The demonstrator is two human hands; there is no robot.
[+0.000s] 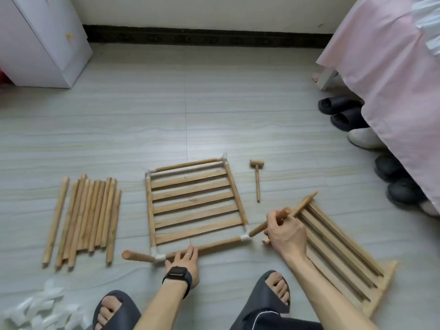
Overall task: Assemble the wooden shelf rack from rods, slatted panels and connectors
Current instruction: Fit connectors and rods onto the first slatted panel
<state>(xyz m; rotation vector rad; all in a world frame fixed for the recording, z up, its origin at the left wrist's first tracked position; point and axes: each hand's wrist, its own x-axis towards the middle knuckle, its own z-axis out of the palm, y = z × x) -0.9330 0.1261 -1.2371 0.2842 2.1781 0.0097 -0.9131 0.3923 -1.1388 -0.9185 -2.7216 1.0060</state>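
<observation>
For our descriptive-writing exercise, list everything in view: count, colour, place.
framed slatted panel: one, wood, floor centre
corner connectors: four, white, on its corners
loose rods: about a dozen, wood, floor left
mallet: one, wood, right of the panel
spare slatted panels: stack, wood, floor right
loose connectors: pile, white, bottom left
bed cover: one, pink, top right
shoes: several, black and white, by bed cover
cabinet: one, white, top left
held rod: one, wood, in right hand
left hand: rests on panel's near rod
right hand: grips the held rod
feet: two, in dark slippers, bottom
</observation>
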